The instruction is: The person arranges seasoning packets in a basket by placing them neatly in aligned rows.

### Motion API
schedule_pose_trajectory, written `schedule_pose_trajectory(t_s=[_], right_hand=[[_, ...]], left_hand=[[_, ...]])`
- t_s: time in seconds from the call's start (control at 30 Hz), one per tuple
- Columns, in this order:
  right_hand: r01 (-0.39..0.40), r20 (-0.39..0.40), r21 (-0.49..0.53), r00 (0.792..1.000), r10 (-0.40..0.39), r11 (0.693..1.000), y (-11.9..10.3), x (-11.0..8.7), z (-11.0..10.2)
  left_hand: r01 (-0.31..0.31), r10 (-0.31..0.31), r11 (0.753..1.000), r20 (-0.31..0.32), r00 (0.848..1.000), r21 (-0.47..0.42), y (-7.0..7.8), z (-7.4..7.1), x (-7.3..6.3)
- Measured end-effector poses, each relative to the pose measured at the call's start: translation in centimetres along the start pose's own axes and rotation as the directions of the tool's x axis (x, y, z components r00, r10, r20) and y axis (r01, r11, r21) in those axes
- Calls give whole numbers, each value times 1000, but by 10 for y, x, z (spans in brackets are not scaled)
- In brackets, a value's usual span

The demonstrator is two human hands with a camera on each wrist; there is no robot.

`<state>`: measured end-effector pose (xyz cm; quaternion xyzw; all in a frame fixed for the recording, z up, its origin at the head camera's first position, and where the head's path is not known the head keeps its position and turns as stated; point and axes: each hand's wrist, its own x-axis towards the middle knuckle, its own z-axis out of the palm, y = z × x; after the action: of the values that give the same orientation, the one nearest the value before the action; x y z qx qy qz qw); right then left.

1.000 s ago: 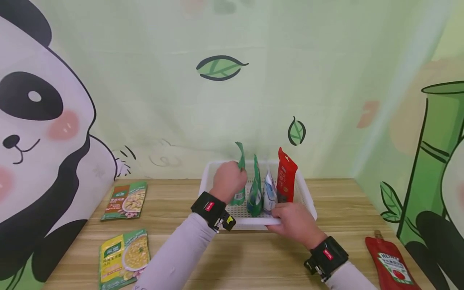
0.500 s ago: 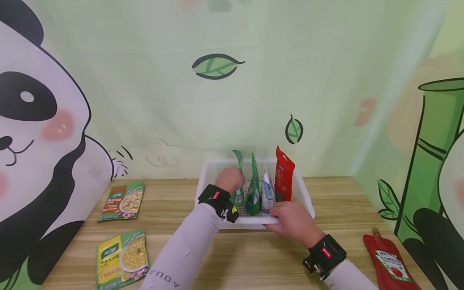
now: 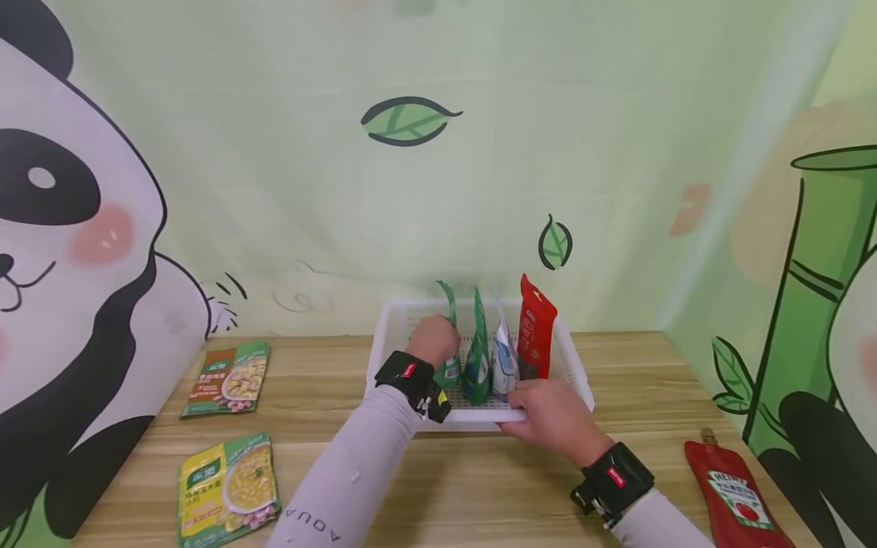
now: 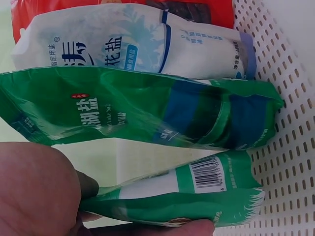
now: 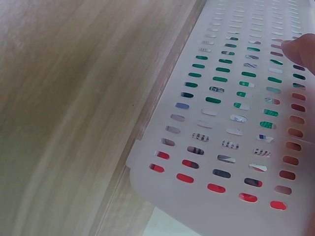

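Observation:
In the head view my left hand (image 3: 435, 340) reaches into the left part of a white perforated basket (image 3: 466, 416). It pinches a green-and-white packet (image 4: 162, 206) with a barcode, whose bottom end lies close to the perforated basket surface in the left wrist view. Beside that packet, a green salt bag (image 3: 476, 373), a white-and-blue salt bag (image 3: 505, 365) and a red packet (image 3: 537, 331) stand in a row. My right hand (image 3: 553, 417) grips the basket's front rim, its thumb (image 5: 300, 51) on the perforated wall in the right wrist view.
On the wooden table's left lie a brown-and-green soup packet (image 3: 229, 378) and a yellow-and-green soup packet (image 3: 229, 487). A red Heinz ketchup pouch (image 3: 736, 495) lies at the right. A printed panda backdrop (image 3: 308, 190) rises behind the basket.
My left hand has sunk a little deeper into the basket, lowering the green-and-white packet. My right hand keeps its hold on the rim. The head view has shifted slightly.

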<state>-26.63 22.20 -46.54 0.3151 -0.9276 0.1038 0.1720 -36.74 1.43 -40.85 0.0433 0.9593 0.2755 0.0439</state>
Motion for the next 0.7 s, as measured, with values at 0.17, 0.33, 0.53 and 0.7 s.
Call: schedule_pose_trajectory(t_s=[0.17,0.33,0.53,0.7], right_hand=[[-2,-4,0,1000,2,1000,1,-1,1],[-14,5,5,1000,14,1000,0,-1,1],[-24,14,-2,1000,24,1000,0,-1,2],[-30,8,-3,1000,30,1000,0,-1,2]], left_hand=[[15,-15,1000,19,1000,-16,-2,5,3],[25,-25,1000,49,998,0,-4,7,4],[20,-18,1000,72,997,-20,-5,6,2],[72,-57,990,126,990,-117,-4,2,-3]])
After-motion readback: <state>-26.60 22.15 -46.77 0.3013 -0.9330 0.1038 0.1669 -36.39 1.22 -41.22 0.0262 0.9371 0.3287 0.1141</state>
